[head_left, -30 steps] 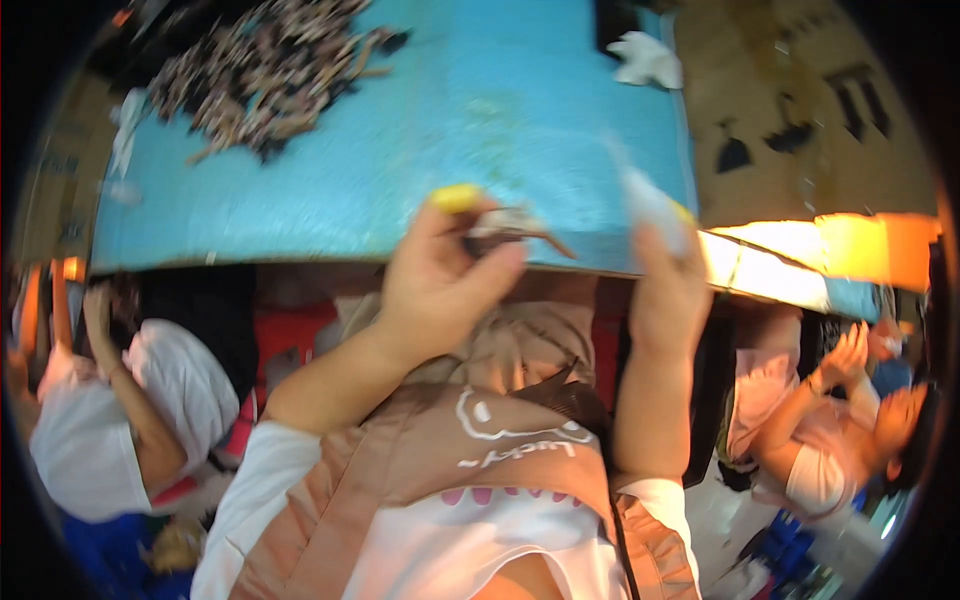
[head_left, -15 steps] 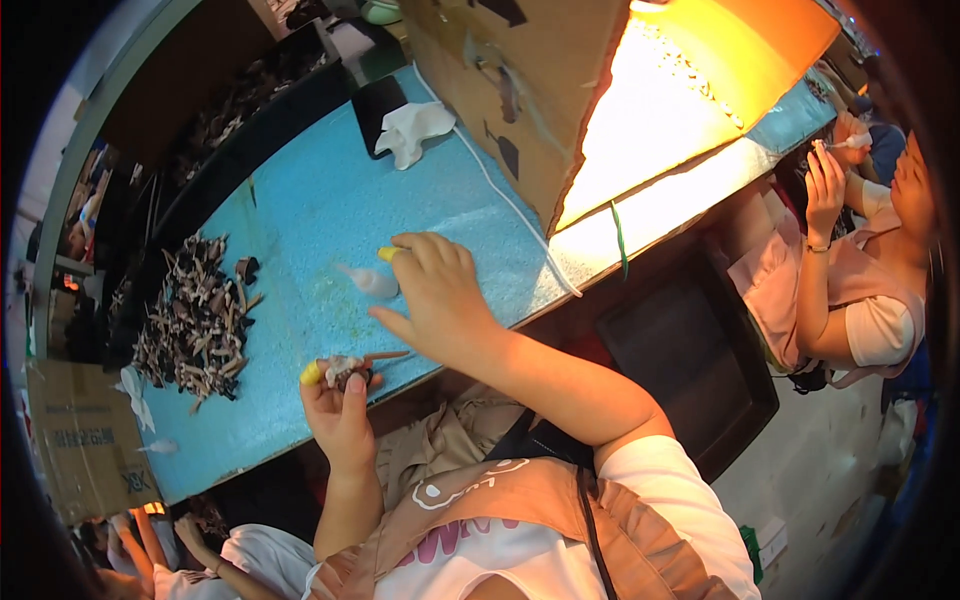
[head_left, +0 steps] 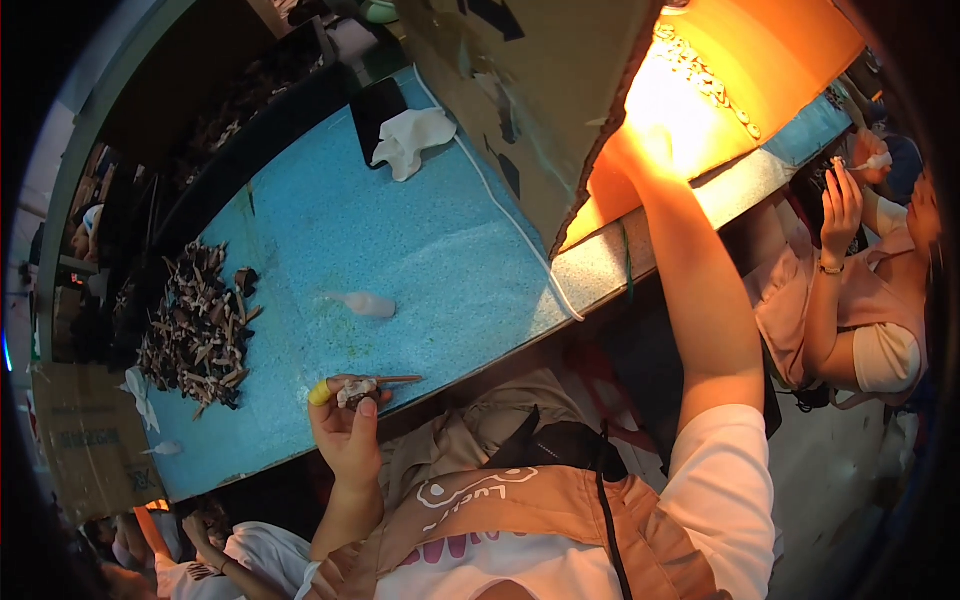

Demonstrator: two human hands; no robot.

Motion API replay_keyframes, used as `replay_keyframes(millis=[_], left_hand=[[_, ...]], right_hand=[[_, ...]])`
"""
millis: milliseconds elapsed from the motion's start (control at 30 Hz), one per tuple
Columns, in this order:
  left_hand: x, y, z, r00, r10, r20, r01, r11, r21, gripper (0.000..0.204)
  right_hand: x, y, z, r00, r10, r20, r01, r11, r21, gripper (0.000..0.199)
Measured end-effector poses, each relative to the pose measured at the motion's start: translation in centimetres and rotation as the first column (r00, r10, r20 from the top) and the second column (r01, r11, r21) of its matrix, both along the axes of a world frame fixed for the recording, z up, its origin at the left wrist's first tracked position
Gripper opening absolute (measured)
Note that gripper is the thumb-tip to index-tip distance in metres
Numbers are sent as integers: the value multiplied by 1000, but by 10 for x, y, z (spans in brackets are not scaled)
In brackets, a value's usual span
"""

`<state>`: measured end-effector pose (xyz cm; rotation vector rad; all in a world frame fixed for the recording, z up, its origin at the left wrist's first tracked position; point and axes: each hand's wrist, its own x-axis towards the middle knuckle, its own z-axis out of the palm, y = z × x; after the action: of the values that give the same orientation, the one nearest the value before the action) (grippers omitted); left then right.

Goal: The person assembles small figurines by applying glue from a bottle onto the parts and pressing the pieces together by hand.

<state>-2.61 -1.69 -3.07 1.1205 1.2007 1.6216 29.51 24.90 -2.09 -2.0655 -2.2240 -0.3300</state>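
Note:
My left hand (head_left: pixel 347 432), a yellow cover on one fingertip, pinches a small lumpy grey-and-brown piece (head_left: pixel 357 393) near the table's front edge. A thin reddish-brown stick (head_left: pixel 400 379) juts out to the right from beside it; whether the two are joined I cannot tell. My right arm reaches away to the far right. There my right hand (head_left: pixel 645 145) is in strong lamp glare beside a cardboard box (head_left: pixel 540 100), its fingers washed out. A small whitish squeeze bottle with a narrow tip (head_left: pixel 368 304) lies on the blue tabletop (head_left: pixel 300 220).
A heap of small brown and pale pieces (head_left: pixel 200 330) covers the table's left part. Crumpled white tissue (head_left: pixel 413 138) rests on a black flat object (head_left: pixel 376 112). A white cable (head_left: pixel 500 215) crosses the tabletop. Small ring-like pieces (head_left: pixel 710 80) line the lit cardboard. A co-worker (head_left: pixel 850 270) sits at right.
My right hand has left the spot beside the squeeze bottle and moved far right into the lamp light. My left hand keeps its piece, shifted slightly, with the stick now nearly level.

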Motion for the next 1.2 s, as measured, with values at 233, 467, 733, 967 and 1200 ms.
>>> replay_keyframes(millis=[233,467,733,967,1200], left_hand=[[6,-1,9,988,-98,121,96,995,19,32],[4,20,21,919,-287,270,315,947,-65,29],[6,14,27,893,-294,341,344,934,-97,32],[-9,7,23,952,-307,-7,305,947,-95,29],[-13,11,21,937,-216,-275,224,975,-3,31]], right_hand=[[-10,-35,11,596,324,-735,5,914,407,16],[-64,-176,29,-247,398,-883,-182,876,446,10],[-148,-210,31,-335,-11,-942,-456,877,152,25],[-168,-199,34,-24,414,-910,-540,760,360,24],[-169,-201,38,259,679,-687,-655,646,391,29]])
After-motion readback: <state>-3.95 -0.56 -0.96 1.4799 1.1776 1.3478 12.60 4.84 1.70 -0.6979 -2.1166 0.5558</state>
